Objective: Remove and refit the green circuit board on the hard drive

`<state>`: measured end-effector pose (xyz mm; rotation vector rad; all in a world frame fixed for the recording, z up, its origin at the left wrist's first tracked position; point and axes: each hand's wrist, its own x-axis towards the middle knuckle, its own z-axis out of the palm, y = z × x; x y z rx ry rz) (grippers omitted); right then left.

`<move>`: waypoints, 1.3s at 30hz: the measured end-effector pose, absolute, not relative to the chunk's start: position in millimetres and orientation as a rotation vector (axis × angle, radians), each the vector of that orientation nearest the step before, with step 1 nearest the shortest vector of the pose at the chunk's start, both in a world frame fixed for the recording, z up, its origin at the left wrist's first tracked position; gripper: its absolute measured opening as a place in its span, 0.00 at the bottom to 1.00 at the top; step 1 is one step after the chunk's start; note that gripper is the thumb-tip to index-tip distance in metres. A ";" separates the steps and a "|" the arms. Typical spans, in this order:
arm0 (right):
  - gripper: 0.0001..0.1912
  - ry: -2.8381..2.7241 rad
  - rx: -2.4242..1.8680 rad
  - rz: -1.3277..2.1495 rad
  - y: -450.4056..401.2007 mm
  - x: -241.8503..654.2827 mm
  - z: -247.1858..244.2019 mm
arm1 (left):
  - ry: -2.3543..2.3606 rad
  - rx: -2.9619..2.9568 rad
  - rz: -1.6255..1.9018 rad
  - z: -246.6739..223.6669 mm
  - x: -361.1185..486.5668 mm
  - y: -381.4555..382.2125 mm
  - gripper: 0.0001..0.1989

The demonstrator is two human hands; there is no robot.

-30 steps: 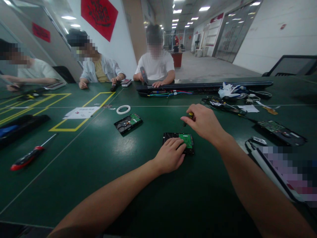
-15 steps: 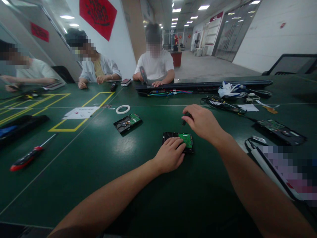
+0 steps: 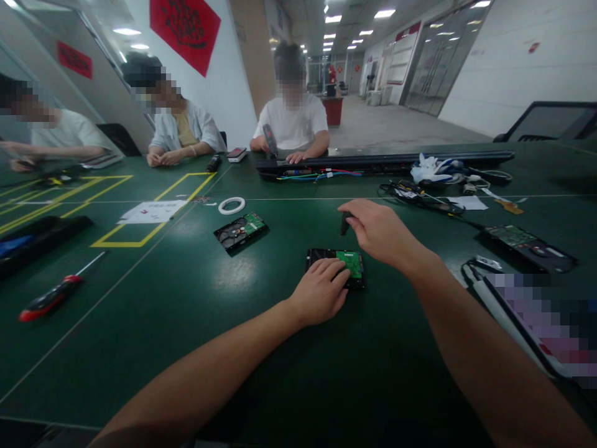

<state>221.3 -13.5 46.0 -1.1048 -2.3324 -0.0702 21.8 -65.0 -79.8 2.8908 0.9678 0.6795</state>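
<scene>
A black hard drive [image 3: 321, 255] with a green circuit board lies flat on the green table. My left hand [image 3: 321, 289] rests across its near side, fingers over the top and thumb by the near right edge. Above and to the right of the drive, my right hand [image 3: 380, 233] pinches a short dark tool [image 3: 344, 224] that points down. Its tip is too small and dark to make out, and it stays apart from the drive. To the left sits a second hard drive [image 3: 241, 233] with its board side up.
A red and black screwdriver [image 3: 53, 297] lies left, near a black tray [image 3: 46, 239]. A white tape ring [image 3: 232, 206] and paper [image 3: 152, 212] are farther back. Cables [image 3: 422, 198] and another drive [image 3: 529, 247] lie right. A long black panel [image 3: 387, 163] spans the far side; three people sit beyond.
My right hand has turned slightly and shifted a little left with the dark tool. My left hand and the drive stay put. A person at the far left has brought both hands together.
</scene>
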 end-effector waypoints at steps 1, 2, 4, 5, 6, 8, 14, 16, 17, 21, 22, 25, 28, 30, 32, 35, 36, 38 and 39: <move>0.17 -2.331 -1.112 -0.072 -13.3 221.3 46.0 | 0.966 2.891 0.681 -80.0 21.7 -64.9 0.20; 0.17 -2.327 -1.121 -0.074 -13.2 221.1 46.1 | 0.964 2.891 0.683 -80.1 21.7 -64.9 0.20; 0.15 -2.320 -1.132 -0.073 -13.6 220.4 46.7 | 0.965 2.892 0.685 -80.2 21.8 -65.1 0.20; 0.15 -2.319 -1.134 -0.072 -13.9 220.0 47.0 | 0.967 2.891 0.684 -80.2 22.0 -65.1 0.20; 0.15 -2.318 -1.134 -0.070 -14.1 219.7 47.2 | 0.967 2.890 0.681 -80.2 22.1 -65.2 0.21; 0.15 -2.318 -1.140 -0.071 -14.5 219.2 47.2 | 0.969 2.883 0.675 -80.3 22.3 -65.1 0.21; 0.15 -2.296 -1.162 -0.065 -14.7 217.1 46.0 | 0.968 2.871 0.674 -81.4 22.3 -64.3 0.21; 0.14 -2.289 -1.173 -0.062 -15.3 215.8 46.4 | 0.964 2.872 0.680 -81.4 22.1 -64.5 0.21; 0.12 -2.289 -1.178 -0.058 -15.7 215.1 46.8 | 0.964 2.874 0.680 -81.2 22.1 -64.8 0.21; 0.09 -2.292 -1.170 -0.047 -17.0 213.9 48.7 | 0.973 2.877 0.679 -79.6 22.0 -66.1 0.20; 0.09 -2.293 -1.166 -0.049 -17.2 213.9 49.2 | 0.974 2.874 0.681 -79.1 22.0 -66.3 0.20; 0.11 -2.290 -1.152 -0.067 -17.9 214.2 49.8 | 0.973 2.870 0.675 -78.1 22.0 -66.3 0.20; 0.13 -2.296 -1.127 -0.060 -19.0 214.3 49.5 | 0.972 2.878 0.671 -77.8 21.9 -66.1 0.20; 0.15 -2.306 -1.113 -0.028 -19.7 214.4 49.0 | 0.968 2.880 0.671 -77.8 21.9 -66.1 0.20; 0.17 -2.317 -1.100 0.001 -19.9 214.9 48.5 | 0.967 2.876 0.669 -77.9 21.9 -66.1 0.20; 0.20 -2.330 -1.097 0.012 -18.8 216.7 47.5 | 0.968 2.872 0.668 -78.3 22.1 -66.0 0.20; 0.20 -2.333 -1.102 0.011 -18.1 217.4 47.0 | 0.970 2.870 0.671 -78.6 22.1 -65.9 0.20; 0.21 -2.341 -1.109 0.010 -16.7 219.0 46.1 | 0.974 2.868 0.667 -79.2 22.3 -65.7 0.21; 0.22 -2.346 -1.105 0.008 -16.1 219.6 45.8 | 0.977 2.867 0.662 -79.6 22.4 -65.6 0.21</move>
